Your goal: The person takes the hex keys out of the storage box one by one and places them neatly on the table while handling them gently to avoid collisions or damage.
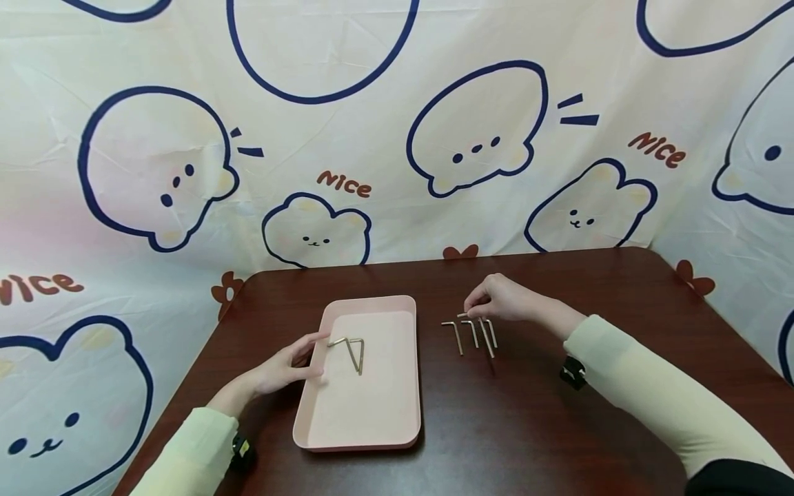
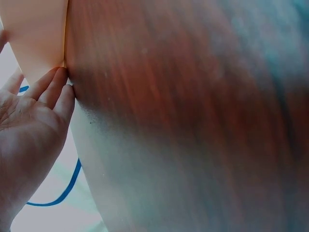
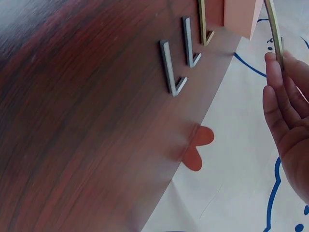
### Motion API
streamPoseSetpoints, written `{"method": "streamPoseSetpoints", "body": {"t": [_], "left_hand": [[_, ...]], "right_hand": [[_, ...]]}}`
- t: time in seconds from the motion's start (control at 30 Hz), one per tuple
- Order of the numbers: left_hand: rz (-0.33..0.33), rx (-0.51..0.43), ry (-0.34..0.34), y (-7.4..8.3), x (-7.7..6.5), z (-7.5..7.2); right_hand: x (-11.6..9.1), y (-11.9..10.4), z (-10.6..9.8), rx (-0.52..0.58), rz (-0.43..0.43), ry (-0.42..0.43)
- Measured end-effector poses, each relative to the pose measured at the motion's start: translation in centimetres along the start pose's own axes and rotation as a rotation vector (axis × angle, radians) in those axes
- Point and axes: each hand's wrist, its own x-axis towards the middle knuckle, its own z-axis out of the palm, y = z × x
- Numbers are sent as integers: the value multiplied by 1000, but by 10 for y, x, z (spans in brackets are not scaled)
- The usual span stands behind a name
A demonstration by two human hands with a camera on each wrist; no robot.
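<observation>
My right hand (image 1: 505,299) pinches a hex key (image 3: 274,34) between thumb and fingers, raised off the table in the right wrist view. Three more L-shaped hex keys lie side by side below it: a brassy one (image 1: 457,337), a second (image 1: 473,333) and a third (image 1: 493,333). To the left stands a pale pink tray (image 1: 372,420), where two hex keys (image 1: 353,355) lie crossing each other. Against the tray's left side rests my left hand (image 1: 282,365), its fingers (image 2: 50,89) fairly straight along the outer wall and its thumb at the rim.
The dark brown wooden table (image 1: 527,420) carries everything. A white cloth (image 1: 384,138) with printed cartoon bears hangs behind the table and at both sides, close to its back edge.
</observation>
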Motion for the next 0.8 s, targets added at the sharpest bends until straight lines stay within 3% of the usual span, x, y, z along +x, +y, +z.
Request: {"method": "streamPoseSetpoints", "body": {"t": [0.8], "left_hand": [[-14, 0, 4, -1, -1, 0]], "right_hand": [[-26, 33, -13, 1, 137, 76]]}}
